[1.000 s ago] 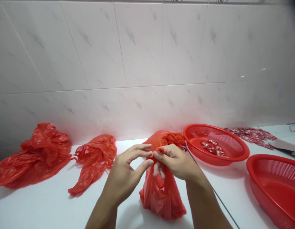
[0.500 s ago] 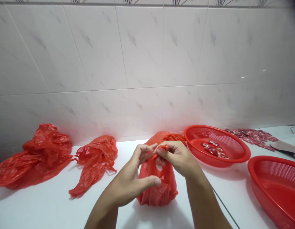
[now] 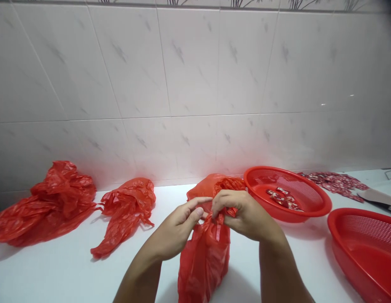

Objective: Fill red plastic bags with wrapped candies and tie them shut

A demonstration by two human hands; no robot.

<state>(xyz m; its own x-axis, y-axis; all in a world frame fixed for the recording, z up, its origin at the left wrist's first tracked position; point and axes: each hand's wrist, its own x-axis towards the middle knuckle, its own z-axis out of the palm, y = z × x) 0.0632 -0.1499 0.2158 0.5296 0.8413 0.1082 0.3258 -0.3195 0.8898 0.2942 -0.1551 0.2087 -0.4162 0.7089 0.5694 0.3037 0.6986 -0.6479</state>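
Observation:
A red plastic bag (image 3: 203,256) stands on the white counter (image 3: 56,273) right in front of me. My right hand (image 3: 242,212) is closed around the twisted top of this bag. My left hand (image 3: 178,229) pinches the same bag top between thumb and fingers, touching the right hand. Just behind my hands lies another crumpled red bag (image 3: 214,185).
Two more crumpled red bags lie at the left, a big one (image 3: 43,204) and a smaller one (image 3: 126,210). A round red basket (image 3: 312,210) with a few red sachets (image 3: 282,198) sits at right, another red basket (image 3: 362,248) nearer. More sachets (image 3: 336,182) are spread by the tiled wall.
Both hands have dropped slightly and pulled toward me. The bag is now stretched taller below them, and my right fingers have curled tighter over its top.

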